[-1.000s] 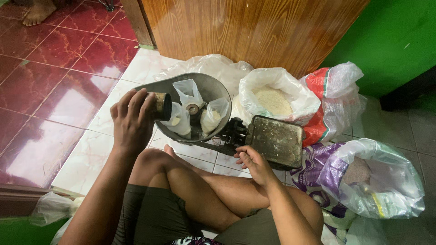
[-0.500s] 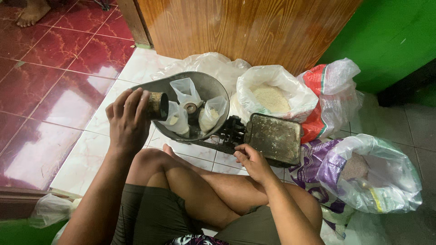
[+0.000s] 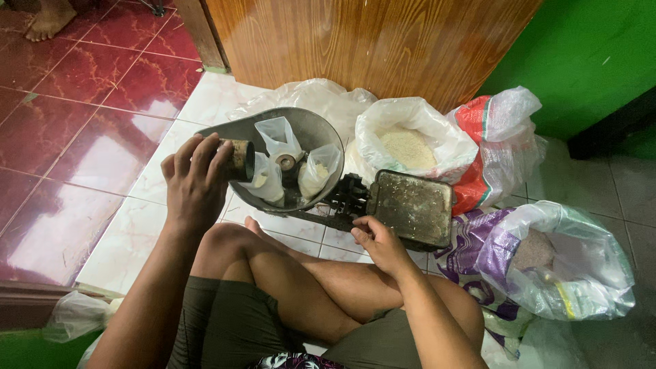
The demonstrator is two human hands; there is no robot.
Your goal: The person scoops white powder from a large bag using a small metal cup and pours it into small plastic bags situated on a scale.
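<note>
A varnished wooden door (image 3: 369,41) fills the top centre of the frame, with a green wall (image 3: 588,55) at the upper right and a floor (image 3: 75,116) of red and white tiles on the left. Open plastic sacks lie on the right: one white sack (image 3: 410,140) showing pale grain at centre, a red and white sack (image 3: 495,137) beside it, and a clear sack (image 3: 567,263) with brownish contents at lower right. In the middle of the frame sits a balance scale, its grey metal pan (image 3: 307,130) on the left holding three small clear bags (image 3: 320,169) of white grain, its dark flat platform (image 3: 413,205) on the right. The left hand (image 3: 195,181) is closed around a small dark can (image 3: 239,158), tipped sideways over the pan's left rim, touching one bag. The right hand (image 3: 376,239) rests loosely curled, fingers at the platform's near edge, holding nothing. A bare foot (image 3: 49,24) shows at upper left.
</note>
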